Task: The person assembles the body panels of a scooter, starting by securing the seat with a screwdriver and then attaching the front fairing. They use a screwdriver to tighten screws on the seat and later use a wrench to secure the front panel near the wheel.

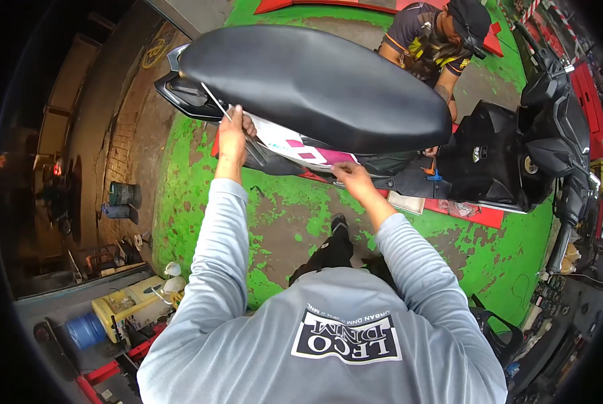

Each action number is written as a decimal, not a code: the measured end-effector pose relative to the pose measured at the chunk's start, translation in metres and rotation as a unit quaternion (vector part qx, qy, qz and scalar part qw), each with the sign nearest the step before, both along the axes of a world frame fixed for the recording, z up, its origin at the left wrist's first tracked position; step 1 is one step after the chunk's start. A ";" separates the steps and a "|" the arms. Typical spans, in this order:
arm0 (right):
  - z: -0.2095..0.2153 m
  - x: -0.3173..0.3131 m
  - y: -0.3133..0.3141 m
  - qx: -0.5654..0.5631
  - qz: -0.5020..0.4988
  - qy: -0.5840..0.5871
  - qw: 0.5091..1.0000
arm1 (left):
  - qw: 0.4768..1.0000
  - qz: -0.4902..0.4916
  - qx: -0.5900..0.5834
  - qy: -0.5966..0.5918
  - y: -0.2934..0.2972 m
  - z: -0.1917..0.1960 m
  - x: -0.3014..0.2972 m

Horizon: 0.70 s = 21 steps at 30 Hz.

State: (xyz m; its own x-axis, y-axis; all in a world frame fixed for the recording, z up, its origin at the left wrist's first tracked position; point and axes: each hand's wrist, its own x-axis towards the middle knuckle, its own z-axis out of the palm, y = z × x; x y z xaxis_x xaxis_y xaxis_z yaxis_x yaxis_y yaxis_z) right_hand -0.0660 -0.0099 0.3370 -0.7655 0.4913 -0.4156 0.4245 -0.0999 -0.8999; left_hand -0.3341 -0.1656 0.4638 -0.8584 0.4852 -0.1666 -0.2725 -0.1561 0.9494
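Observation:
A motor scooter with a long black seat [315,84] stands crosswise in front of me. Along its near side, below the seat, runs a white and magenta side panel [295,148]. My left hand [234,135] is closed around a thin, pale metal rod [215,99] by the scooter's tail; the rod slants up toward the rear of the seat, and its gripped end is hidden in my fingers. My right hand [351,176] has its fingers curled and pinched at the front lower edge of the side panel.
Across the scooter a co-worker [433,40] in a dark cap leans in. An orange and blue tool [433,171] rests on the footboard. A red platform [473,214] lies under the scooter, with a white tray [406,202] beside it. Behind me on the left are a yellow machine [130,303] and red bars.

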 end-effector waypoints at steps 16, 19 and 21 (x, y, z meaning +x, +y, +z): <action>0.019 -0.044 -0.004 0.563 -0.023 0.087 0.822 | 0.989 -0.066 -0.012 0.129 0.022 0.099 0.023; 0.019 -0.037 0.000 0.588 -0.022 0.084 0.804 | 0.989 -0.063 -0.024 0.132 0.024 0.090 0.022; 0.021 -0.037 -0.001 0.600 -0.014 0.058 0.797 | 0.988 -0.044 -0.067 0.135 0.026 0.091 0.027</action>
